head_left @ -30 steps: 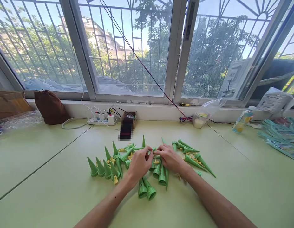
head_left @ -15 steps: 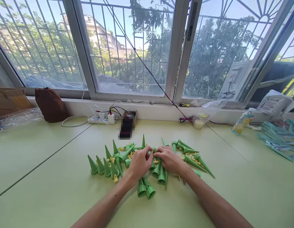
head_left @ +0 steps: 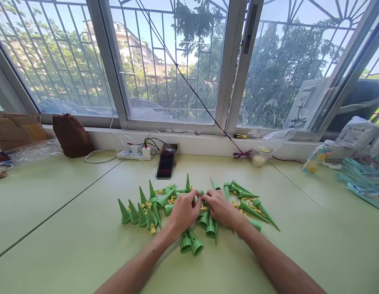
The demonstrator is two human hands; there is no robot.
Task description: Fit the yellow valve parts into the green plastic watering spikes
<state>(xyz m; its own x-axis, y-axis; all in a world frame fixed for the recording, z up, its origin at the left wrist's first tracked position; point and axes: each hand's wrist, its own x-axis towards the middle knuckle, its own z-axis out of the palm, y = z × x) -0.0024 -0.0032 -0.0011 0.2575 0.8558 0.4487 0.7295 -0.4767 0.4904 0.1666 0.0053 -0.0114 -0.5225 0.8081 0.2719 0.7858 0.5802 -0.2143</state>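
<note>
My left hand (head_left: 185,209) is closed in a pinch over the middle of a pile of green plastic watering spikes. A ribbed green spike end (head_left: 201,192) shows at its fingertips. My right hand (head_left: 219,207) meets it there, fingers bent and pressed together; whatever they grip is hidden. Several cone-shaped spikes (head_left: 124,212) stand point up on the left. Two more spikes (head_left: 196,246) lie in front with their hollow ends toward me. Further spikes (head_left: 253,210) lie to the right. Small yellow valve pieces (head_left: 153,229) are scattered among them.
The pale green table (head_left: 69,245) has seams across it. Along the window side are a brown cloth bag (head_left: 72,136), a power strip (head_left: 128,154), a small box (head_left: 173,151), a plastic cup (head_left: 258,157), a bottle (head_left: 316,157) and teal packets (head_left: 362,181).
The view has shifted slightly, so everything sits a little farther right. Both hands stay together at the middle of the pile, with only slight finger movement.
</note>
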